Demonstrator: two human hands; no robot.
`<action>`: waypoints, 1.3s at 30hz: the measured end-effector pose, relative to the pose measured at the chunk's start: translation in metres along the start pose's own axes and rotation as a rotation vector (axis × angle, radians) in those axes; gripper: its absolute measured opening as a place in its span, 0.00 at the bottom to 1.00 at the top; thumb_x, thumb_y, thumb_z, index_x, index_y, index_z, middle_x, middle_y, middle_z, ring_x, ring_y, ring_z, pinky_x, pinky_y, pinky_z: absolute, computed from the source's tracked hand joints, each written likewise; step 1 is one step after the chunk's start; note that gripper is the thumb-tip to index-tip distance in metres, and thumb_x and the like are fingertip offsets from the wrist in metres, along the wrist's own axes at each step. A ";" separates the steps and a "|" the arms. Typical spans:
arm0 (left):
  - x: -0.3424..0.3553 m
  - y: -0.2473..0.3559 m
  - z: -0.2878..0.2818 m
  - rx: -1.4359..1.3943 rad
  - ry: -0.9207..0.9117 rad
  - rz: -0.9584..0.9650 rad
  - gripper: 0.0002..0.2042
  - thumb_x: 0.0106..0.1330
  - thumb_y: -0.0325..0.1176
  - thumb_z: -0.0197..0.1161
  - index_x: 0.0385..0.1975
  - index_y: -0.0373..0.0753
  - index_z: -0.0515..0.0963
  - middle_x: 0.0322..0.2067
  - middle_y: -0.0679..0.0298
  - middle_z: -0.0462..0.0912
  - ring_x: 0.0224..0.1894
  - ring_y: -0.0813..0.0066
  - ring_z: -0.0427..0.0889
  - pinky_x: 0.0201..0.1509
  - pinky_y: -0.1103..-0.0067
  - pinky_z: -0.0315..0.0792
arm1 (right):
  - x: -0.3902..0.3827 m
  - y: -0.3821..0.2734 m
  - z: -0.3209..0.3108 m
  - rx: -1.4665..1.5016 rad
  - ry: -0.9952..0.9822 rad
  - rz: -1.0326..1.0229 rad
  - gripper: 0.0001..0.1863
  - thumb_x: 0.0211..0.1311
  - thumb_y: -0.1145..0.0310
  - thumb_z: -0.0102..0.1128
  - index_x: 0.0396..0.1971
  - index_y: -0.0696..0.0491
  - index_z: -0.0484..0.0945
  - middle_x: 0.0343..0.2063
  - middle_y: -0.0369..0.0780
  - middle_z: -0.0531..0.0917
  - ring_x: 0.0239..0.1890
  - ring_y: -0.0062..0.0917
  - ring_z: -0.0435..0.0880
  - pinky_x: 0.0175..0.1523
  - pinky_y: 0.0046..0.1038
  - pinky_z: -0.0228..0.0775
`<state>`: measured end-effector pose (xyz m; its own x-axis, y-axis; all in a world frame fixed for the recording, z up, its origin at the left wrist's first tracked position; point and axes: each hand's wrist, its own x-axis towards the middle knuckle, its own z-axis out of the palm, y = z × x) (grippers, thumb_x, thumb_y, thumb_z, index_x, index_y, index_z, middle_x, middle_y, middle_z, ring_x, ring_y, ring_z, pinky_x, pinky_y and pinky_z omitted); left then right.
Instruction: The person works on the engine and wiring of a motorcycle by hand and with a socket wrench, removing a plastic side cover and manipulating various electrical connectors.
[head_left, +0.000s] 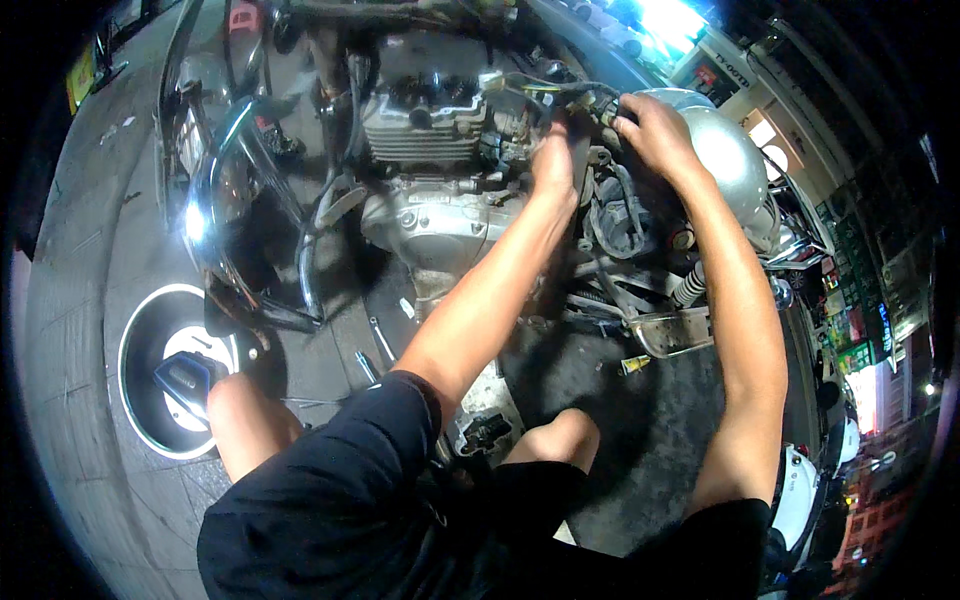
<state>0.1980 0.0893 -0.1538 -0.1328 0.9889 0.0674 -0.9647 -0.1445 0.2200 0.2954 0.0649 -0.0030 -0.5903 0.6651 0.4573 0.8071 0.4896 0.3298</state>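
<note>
A partly stripped motorcycle stands before me, with its finned engine (pixel 425 140) bare at the centre. Just right of the engine, my left hand (pixel 553 160) reaches in among the parts below some wires. Its fingers look curled in, but what they hold is hidden. My right hand (pixel 657 132) is closed, its fingertips pinching the bundle of wires (pixel 604 102) with small connectors. Beside that hand sits a rounded silver side cover or tank (pixel 728 160). A silver crankcase cover (pixel 425 222) lies below the fins.
Chrome crash bars (pixel 196 215) stick out at the left. A round basin (pixel 127 385) on the paving holds a dark blue object (pixel 183 378). A wrench (pixel 381 338) lies by my left arm, a small yellow packet (pixel 634 365) under the bike, and a dark part (pixel 485 432) between my knees.
</note>
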 end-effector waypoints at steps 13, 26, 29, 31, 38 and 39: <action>0.002 -0.008 -0.003 0.097 0.055 0.105 0.17 0.75 0.39 0.53 0.51 0.31 0.78 0.46 0.61 0.83 0.46 0.70 0.79 0.54 0.74 0.71 | 0.016 0.009 0.001 0.220 -0.110 0.022 0.15 0.59 0.66 0.65 0.44 0.57 0.82 0.44 0.51 0.83 0.47 0.42 0.83 0.51 0.38 0.71; -0.023 0.002 0.000 0.312 0.124 0.209 0.16 0.72 0.39 0.55 0.45 0.30 0.76 0.41 0.54 0.81 0.44 0.67 0.76 0.53 0.70 0.69 | 0.025 -0.002 -0.016 -0.114 -0.369 -0.256 0.11 0.56 0.76 0.59 0.40 0.58 0.83 0.45 0.52 0.76 0.49 0.47 0.78 0.55 0.40 0.70; -0.024 0.008 -0.004 0.506 0.047 0.210 0.18 0.73 0.41 0.53 0.44 0.29 0.76 0.41 0.51 0.81 0.45 0.64 0.76 0.54 0.69 0.68 | 0.025 0.010 -0.013 0.024 -0.377 -0.246 0.12 0.55 0.74 0.59 0.39 0.56 0.85 0.44 0.54 0.77 0.49 0.50 0.78 0.56 0.42 0.71; -0.024 0.008 -0.005 0.578 0.090 0.145 0.20 0.73 0.43 0.51 0.48 0.29 0.74 0.45 0.49 0.80 0.47 0.61 0.76 0.57 0.68 0.68 | 0.020 0.019 -0.014 0.134 -0.431 -0.233 0.14 0.59 0.71 0.59 0.44 0.57 0.83 0.48 0.53 0.74 0.52 0.48 0.76 0.59 0.42 0.68; -0.020 0.000 -0.005 0.583 0.068 0.270 0.19 0.73 0.41 0.49 0.48 0.29 0.76 0.46 0.46 0.82 0.49 0.56 0.78 0.58 0.67 0.68 | -0.017 0.024 -0.002 0.356 -0.146 0.102 0.22 0.67 0.60 0.61 0.56 0.57 0.77 0.57 0.47 0.78 0.59 0.40 0.77 0.64 0.34 0.66; -0.020 0.001 -0.004 0.600 0.077 0.298 0.19 0.73 0.41 0.49 0.47 0.29 0.76 0.45 0.46 0.82 0.49 0.56 0.78 0.58 0.67 0.68 | -0.021 0.022 0.001 0.327 -0.080 0.008 0.21 0.67 0.61 0.60 0.55 0.57 0.77 0.53 0.45 0.79 0.55 0.39 0.79 0.61 0.34 0.68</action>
<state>0.1990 0.0697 -0.1592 -0.4109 0.9002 0.1441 -0.5938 -0.3842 0.7069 0.3255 0.0625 -0.0059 -0.5933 0.7053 0.3880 0.7749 0.6310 0.0380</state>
